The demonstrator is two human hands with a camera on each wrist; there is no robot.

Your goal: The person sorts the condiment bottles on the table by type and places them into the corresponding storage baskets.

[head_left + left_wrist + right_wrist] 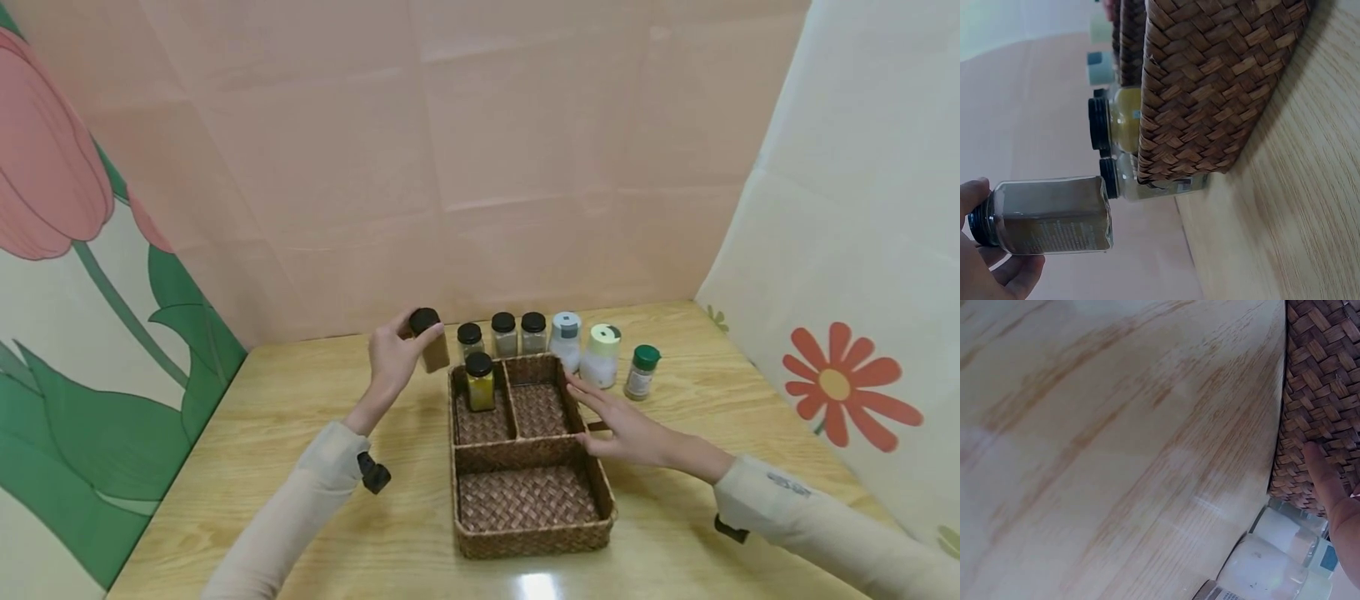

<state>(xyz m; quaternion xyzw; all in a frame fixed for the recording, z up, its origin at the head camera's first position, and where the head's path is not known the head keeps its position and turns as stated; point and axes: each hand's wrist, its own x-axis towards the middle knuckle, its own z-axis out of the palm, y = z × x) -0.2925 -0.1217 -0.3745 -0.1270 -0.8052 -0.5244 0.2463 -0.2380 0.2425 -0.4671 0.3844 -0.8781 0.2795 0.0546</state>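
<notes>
Pinching a squarish glass jar (pixel 435 353), the left grip (pixel 393 355) hangs beside a woven basket (pixel 534 540) the right grip (pixel 628 427) touches, straight-fingered.

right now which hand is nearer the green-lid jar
Right: the right hand is just in front of the green-lid jar; the left hand is across the basket.

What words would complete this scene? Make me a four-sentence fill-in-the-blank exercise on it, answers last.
The brown jar in the left hand has a ____ lid.
The basket has ____ compartments.
The yellow jar stands in the back ____ compartment.
The rightmost jar has a ____ lid.

Missing words: black; three; left; green.
</notes>
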